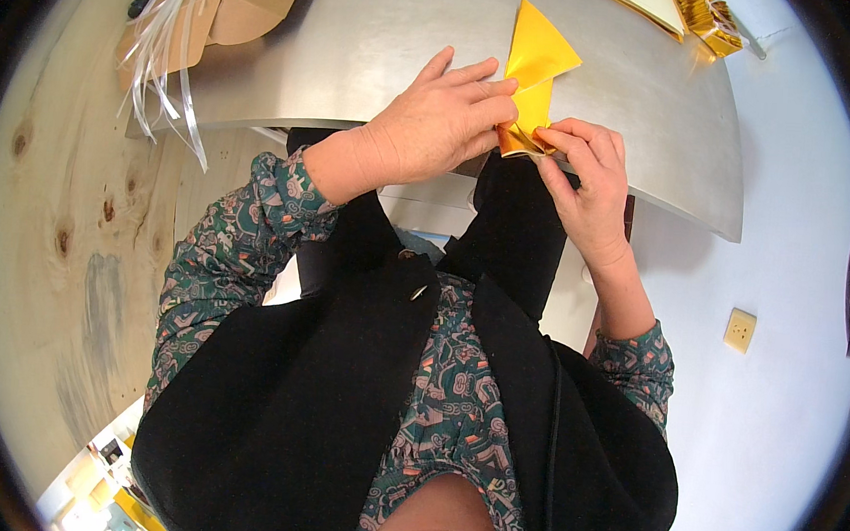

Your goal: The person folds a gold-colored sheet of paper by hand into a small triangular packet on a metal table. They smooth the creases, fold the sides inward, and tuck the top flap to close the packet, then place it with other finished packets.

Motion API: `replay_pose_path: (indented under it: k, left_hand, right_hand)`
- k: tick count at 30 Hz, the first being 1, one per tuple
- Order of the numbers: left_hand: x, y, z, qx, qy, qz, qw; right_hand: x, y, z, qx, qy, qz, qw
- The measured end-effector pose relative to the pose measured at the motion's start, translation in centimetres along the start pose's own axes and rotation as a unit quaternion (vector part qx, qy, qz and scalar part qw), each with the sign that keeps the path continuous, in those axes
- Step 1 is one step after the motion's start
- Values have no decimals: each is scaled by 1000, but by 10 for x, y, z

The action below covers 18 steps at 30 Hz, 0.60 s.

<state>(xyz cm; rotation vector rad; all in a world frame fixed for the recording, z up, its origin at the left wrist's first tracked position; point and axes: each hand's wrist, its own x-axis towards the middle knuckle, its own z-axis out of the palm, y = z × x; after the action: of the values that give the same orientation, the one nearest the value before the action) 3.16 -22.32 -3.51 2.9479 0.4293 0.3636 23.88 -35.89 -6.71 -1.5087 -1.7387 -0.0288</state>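
A sheet of shiny gold paper (540, 55), folded into a pointed shape, lies at the near edge of the metal table. Its broad pointed flap reaches away from me, while the near end is creased and bent up. My left hand (438, 117) grips the paper's left side, its index and middle fingers partly stretched and the others curled against it; the thumb's contact is hidden. At the near right corner, my right hand (589, 168) pinches the folded end between thumb and fingers.
The grey metal table (388, 52) curves across the top. On its far left are brown cardboard (251, 6) and white plastic strips (167, 50). A gold-edged paper stack (645, 3) and a gold bundle (709, 23) lie far right. A wall socket (740, 331) is on the right.
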Motion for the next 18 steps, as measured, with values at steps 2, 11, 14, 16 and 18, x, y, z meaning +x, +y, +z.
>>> replay_pose_path:
  k: [2, 11, 14, 16, 18]
  left_hand:
    - [0, -1, 3, -6, 10, -4, 1000]
    - [5, -2, 3, -52, 41, -64, 996]
    - [8, 3, 4, -62, 66, -83, 992]
    - [11, 8, 7, -54, 94, -96, 990]
    - [13, 11, 9, -26, 121, -101, 987]
  right_hand:
    - [1, 0, 0, 2, 3, 4, 1000]
    - [8, -5, 1, 25, 9, 52, 998]
    - [9, -7, 1, 27, 9, 67, 997]
    - [12, -7, 3, 24, 22, 63, 997]
    - [14, -8, 5, 19, 25, 68, 997]
